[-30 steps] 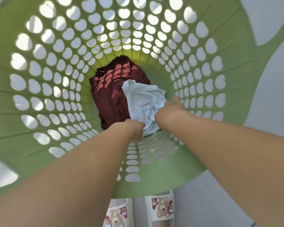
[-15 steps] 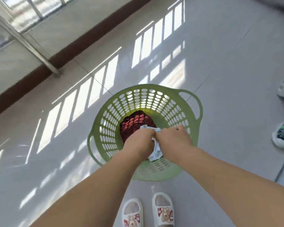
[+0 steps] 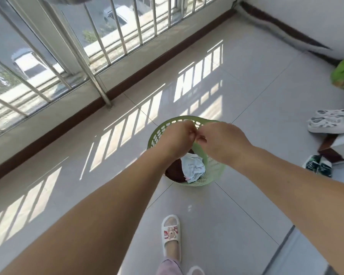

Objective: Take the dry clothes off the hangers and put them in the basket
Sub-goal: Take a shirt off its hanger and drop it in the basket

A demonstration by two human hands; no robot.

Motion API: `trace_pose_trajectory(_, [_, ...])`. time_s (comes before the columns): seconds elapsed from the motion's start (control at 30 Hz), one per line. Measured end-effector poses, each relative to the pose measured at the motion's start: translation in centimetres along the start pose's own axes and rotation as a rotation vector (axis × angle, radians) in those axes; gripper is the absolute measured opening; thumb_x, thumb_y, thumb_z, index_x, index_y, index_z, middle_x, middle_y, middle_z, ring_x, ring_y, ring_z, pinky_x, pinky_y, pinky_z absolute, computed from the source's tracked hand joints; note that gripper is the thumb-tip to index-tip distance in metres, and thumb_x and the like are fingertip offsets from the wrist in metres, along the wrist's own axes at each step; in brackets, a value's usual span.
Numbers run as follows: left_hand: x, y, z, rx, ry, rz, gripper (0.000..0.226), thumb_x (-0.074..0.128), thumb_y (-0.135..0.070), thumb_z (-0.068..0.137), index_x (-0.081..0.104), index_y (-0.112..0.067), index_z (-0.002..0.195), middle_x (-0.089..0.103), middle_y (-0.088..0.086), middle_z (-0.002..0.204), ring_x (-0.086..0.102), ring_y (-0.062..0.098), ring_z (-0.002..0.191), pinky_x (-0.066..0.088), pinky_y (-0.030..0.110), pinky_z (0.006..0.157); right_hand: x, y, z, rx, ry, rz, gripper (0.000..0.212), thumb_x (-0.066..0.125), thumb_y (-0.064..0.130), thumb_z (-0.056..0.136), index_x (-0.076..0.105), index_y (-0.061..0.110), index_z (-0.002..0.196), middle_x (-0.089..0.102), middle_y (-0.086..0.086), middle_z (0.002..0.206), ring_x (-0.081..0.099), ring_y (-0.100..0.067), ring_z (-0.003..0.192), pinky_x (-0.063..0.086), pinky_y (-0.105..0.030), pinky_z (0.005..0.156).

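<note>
Green laundry basket [image 3: 216, 171] w/ maroon garment [image 3: 174, 172] & white garment [image 3: 193, 167]; L hand [image 3: 177, 138], R hand [image 3: 220, 141] above, fingers curled, empty.

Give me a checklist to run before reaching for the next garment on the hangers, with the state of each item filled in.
1. Both garments inside the basket: ok. The white garment lies on the maroon garment, below the rim.
2. Left hand free: ok, fingers curled, nothing seen in it.
3. Right hand free: ok, fingers curled, nothing seen in it.
4. Basket upright on the floor: ok.
5. Footing: ok, one slipper sits flat on the tile just short of the basket.
6. Clothes left on the hangers: cannot tell, no hangers in view.
</note>
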State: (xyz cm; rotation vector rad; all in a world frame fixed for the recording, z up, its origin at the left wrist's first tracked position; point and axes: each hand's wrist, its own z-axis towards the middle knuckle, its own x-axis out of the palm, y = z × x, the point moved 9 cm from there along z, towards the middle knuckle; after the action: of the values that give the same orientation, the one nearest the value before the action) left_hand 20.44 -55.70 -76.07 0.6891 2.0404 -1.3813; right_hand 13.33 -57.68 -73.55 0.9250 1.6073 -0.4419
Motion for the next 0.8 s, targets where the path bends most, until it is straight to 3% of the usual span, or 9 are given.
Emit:
trace_pose_trajectory(0.17, [-3.3,-1.6,-7.3,-0.030,-0.154,-0.111,0.020,0.041,-0.006,0.090,0.060,-0.012,0.096,0.067,0.009,0.099,0.061,0.026,0.093,0.048,0.034,0.081,-4.0,3.9,-5.1,-0.036,-0.105,0.075,0.026,0.040,0.022,0.095,0.065,0.021,0.104,0.062,-0.003,0.098,0.055,-0.025,0.092,0.032,-0.027,0.067])
trace_pose_trajectory(0.27, [-5.0,-2.9,-11.2,-0.024,-0.243,-0.149,0.024,0.041,-0.004,0.090,0.060,-0.009,0.102,0.066,0.007,0.099,0.056,0.019,0.087,0.038,0.022,0.070,-5.8,6.0,-8.2,-0.037,-0.145,0.133,0.028,0.039,0.023,0.095,0.065,0.019,0.106,0.062,-0.005,0.101,0.056,-0.026,0.095,0.035,-0.028,0.067])
trace_pose_trajectory(0.33, [-6.5,-4.0,-13.6,-0.001,-0.313,-0.140,0.023,0.042,-0.004,0.090,0.061,-0.008,0.101,0.064,0.006,0.096,0.051,0.017,0.082,0.032,0.018,0.061,-7.2,7.3,-10.1,-0.042,-0.192,0.145,0.028,0.038,0.022,0.095,0.064,0.015,0.103,0.062,-0.006,0.098,0.057,-0.028,0.092,0.033,-0.028,0.066])
trace_pose_trajectory(0.43, [-9.1,-6.0,-16.7,0.053,-0.417,-0.119,0.020,0.044,-0.006,0.090,0.062,-0.009,0.099,0.064,0.005,0.093,0.056,0.019,0.084,0.036,0.023,0.065,-10.1,9.0,-12.8,-0.042,-0.290,0.195,0.026,0.039,0.022,0.095,0.064,0.014,0.094,0.055,-0.003,0.085,0.056,-0.026,0.083,0.034,-0.029,0.064])
trace_pose_trajectory(0.53, [-12.0,-8.9,-20.7,0.144,-0.511,-0.093,0.019,0.045,-0.007,0.093,0.063,-0.010,0.098,0.059,-0.004,0.085,0.053,0.009,0.074,0.036,0.008,0.057,-13.8,10.7,-16.5,-0.064,-0.411,0.280,0.023,0.043,0.021,0.094,0.065,0.015,0.091,0.058,-0.004,0.081,0.058,-0.025,0.077,0.045,-0.033,0.064])
trace_pose_trajectory(0.63, [-15.0,-11.7,-24.2,0.230,-0.602,-0.077,0.018,0.045,-0.010,0.094,0.063,-0.011,0.098,0.056,-0.007,0.081,0.046,-0.001,0.065,0.035,-0.002,0.061,-17.3,12.2,-19.5,-0.109,-0.523,0.316,0.021,0.046,0.021,0.094,0.066,0.014,0.091,0.063,-0.004,0.087,0.059,-0.023,0.078,0.049,-0.034,0.066])
trace_pose_trajectory(0.73, [-17.9,-14.6,-27.7,0.313,-0.691,-0.078,0.020,0.043,-0.013,0.096,0.063,-0.011,0.098,0.057,-0.008,0.079,0.052,0.005,0.067,0.037,0.006,0.059,-21.2,13.6,-22.7,-0.146,-0.609,0.338,0.022,0.045,0.021,0.095,0.067,0.016,0.094,0.064,-0.001,0.089,0.058,-0.020,0.079,0.040,-0.027,0.063])
trace_pose_trajectory(0.8, [-19.4,-16.6,-29.7,0.379,-0.744,-0.056,0.021,0.042,-0.013,0.096,0.063,-0.011,0.099,0.056,-0.009,0.079,0.052,0.003,0.066,0.037,0.006,0.059,-23.6,14.4,-24.5,-0.168,-0.659,0.376,0.022,0.046,0.021,0.095,0.067,0.017,0.096,0.063,0.001,0.088,0.057,-0.017,0.078,0.043,-0.028,0.065])
